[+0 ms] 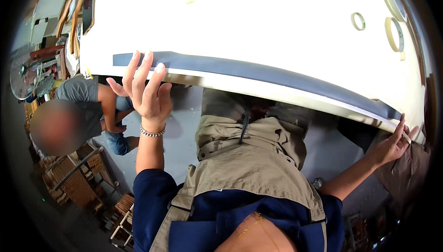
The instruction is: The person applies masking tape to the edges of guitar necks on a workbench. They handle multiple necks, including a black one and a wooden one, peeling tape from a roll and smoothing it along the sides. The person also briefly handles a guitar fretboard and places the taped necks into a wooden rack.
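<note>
A long dark blue-grey strip (pixel 258 72), which looks like fabric or leather, lies along the near edge of a bright white tabletop (pixel 277 25). At the strip's left end, my left hand (pixel 148 92) reaches over the edge with its fingers apart. Its fingertips are on or just over the strip, and no object is in it. My right hand (pixel 390 148) is at the strip's far right end, one fingertip against the corner. A short, thin white stick (pixel 406 137) sits between its fingers; its kind is unclear.
Rolls of tape (pixel 394 35) lie at the table's right, a smaller ring (pixel 358 21) beside them. A dark phone-like slab (pixel 88 9) rests at the left edge. Another person (pixel 85 99) sits at the left, near wooden racks (pixel 76 182) and a fan (pixel 23 69).
</note>
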A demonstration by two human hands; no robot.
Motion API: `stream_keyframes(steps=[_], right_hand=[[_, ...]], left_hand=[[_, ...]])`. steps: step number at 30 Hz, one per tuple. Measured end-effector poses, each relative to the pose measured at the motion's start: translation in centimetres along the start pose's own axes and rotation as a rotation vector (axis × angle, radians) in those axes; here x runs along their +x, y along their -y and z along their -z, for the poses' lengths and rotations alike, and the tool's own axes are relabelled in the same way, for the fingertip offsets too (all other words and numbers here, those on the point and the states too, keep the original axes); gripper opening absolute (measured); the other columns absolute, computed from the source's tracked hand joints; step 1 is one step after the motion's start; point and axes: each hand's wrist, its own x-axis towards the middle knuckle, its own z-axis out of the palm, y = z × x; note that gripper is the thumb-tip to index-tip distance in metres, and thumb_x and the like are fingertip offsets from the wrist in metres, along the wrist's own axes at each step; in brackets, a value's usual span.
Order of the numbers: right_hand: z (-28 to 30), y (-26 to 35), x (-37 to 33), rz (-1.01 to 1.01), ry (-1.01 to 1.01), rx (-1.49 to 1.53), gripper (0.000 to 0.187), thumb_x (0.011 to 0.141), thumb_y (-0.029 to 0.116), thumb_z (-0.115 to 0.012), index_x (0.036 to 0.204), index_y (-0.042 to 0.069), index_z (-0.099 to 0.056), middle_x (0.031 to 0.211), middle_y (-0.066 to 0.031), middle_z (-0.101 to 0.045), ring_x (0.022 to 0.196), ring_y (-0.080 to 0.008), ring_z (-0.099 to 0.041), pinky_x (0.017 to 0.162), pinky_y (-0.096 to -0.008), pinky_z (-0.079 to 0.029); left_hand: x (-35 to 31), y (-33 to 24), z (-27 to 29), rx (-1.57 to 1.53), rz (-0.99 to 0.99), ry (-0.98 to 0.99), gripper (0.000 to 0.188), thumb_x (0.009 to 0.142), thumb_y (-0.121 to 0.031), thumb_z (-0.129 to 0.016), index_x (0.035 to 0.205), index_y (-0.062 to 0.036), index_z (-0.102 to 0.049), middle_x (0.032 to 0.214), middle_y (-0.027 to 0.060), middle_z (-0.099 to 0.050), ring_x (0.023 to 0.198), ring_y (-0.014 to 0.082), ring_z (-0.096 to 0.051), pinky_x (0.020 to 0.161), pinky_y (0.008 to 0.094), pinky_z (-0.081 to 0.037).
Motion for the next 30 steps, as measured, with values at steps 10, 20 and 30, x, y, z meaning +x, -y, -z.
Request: stream_keyframes(steps=[10, 20, 30], right_hand=[[-1.0, 1.2, -0.2, -0.098, -0.081, 0.21, 0.056, 0.088, -0.005, -0.053, 0.136, -0.012, -0.026, 0.095, -0.0066, -0.052, 0.102, -0.0241, -0.06, 0.09, -0.0291, -0.046], [-1.9, 2.1, -0.3, -0.091, -0.117, 0.214, 0.059, 0.086, -0.003, -0.058, 0.138, -0.005, -0.03, 0.094, -0.0042, -0.052, 0.1, -0.0215, -0.061, 0.084, -0.0253, -0.048], [-2.2, 3.1, -0.5, -0.109, -0.113, 0.187, 0.064, 0.085, -0.006, -0.057, 0.141, -0.004, -0.025, 0.094, -0.0045, -0.053, 0.1, -0.0191, -0.061, 0.082, -0.0227, -0.045]], left_hand=[[1.4, -2.9, -0.9, -0.148, -0.067, 0.005, 0.021, 0.093, -0.026, -0.049, 0.105, -0.0147, -0.063, 0.11, 0.0044, -0.064, 0.113, 0.0283, -0.054, 0.111, 0.0485, 0.001], [3.8, -7.7, -1.3, -0.245, -0.154, 0.118, 0.023, 0.094, -0.023, -0.047, 0.103, -0.0156, -0.066, 0.107, 0.0003, -0.066, 0.108, 0.0238, -0.056, 0.11, 0.0505, 0.006], [6.2, -13.1, -2.7, -0.294, -0.197, 0.092, 0.018, 0.09, -0.026, -0.054, 0.095, -0.0189, -0.069, 0.102, -0.0057, -0.067, 0.104, 0.0192, -0.058, 0.11, 0.0518, 0.006]])
